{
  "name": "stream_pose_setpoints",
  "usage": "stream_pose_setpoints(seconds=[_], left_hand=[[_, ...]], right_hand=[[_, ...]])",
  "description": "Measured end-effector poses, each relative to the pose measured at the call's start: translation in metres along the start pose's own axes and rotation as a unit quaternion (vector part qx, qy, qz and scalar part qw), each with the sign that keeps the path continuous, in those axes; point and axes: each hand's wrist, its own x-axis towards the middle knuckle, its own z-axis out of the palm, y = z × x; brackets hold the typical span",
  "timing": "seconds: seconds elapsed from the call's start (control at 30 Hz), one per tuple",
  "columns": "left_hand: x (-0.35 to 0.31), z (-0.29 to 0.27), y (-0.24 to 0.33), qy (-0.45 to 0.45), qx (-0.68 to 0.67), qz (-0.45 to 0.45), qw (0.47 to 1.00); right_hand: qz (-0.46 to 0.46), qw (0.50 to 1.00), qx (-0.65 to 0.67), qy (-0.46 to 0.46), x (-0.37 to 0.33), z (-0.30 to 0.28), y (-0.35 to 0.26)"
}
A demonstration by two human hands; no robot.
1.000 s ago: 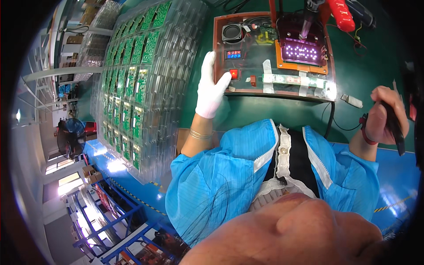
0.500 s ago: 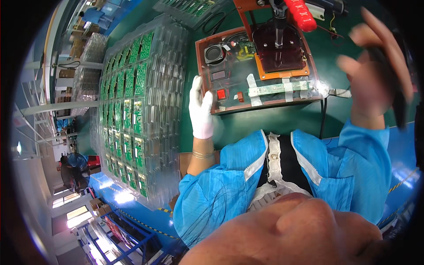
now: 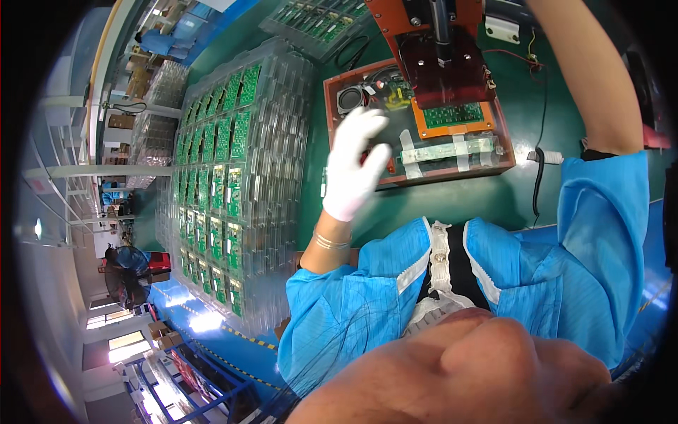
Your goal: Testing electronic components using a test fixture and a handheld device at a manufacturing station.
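My left hand (image 3: pixel 355 164), in a white glove, hovers open above the left part of a test fixture box (image 3: pixel 506 157), its fingers apart and holding nothing. It hides the box's button and small display. An orange frame (image 3: pixel 425 127) on the box holds a green circuit board (image 3: pixel 452 114). Above that board, a dark red press plate (image 3: pixel 452 79) hangs raised on its metal rod (image 3: pixel 441 28). Along the box's front, a pale green strip (image 3: pixel 434 151) is taped down. My right forearm (image 3: pixel 600 85) reaches up past the top edge, so my right hand is out of sight.
A tall stack of clear plastic trays (image 3: pixel 279 148) with green circuit boards stands at the left. Another board tray (image 3: pixel 311 25) lies behind it. A black cable (image 3: pixel 540 187) trails off the right side of the green table (image 3: pixel 424 199). A round speaker (image 3: pixel 349 99) sits inside the box.
The press plate has risen off the orange frame, uncovering the circuit board. My left hand moved right over the box. My right hand went up and out of view; the red handle is no longer visible.
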Motion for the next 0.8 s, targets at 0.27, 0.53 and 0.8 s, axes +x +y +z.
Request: stream_pose_setpoints(seconds=[0.27, 0.53, 0.8], left_hand=[[0.049, 0.038, -0.011, -0.155, 0.101, 0.255, 0.949], [0.053, 0.048, 0.014, -0.169, 0.197, 0.234, 0.937], [0.049, 0.029, -0.014, -0.114, 0.126, 0.276, 0.946]], right_hand=[[0.064, 0.944, 0.314, -0.076, 0.041, -0.024, 0.123], [0.185, 0.925, 0.331, -0.012, 0.050, -0.015, 0.124], [0.127, 0.958, 0.239, -0.093, 0.032, -0.010, 0.085]])
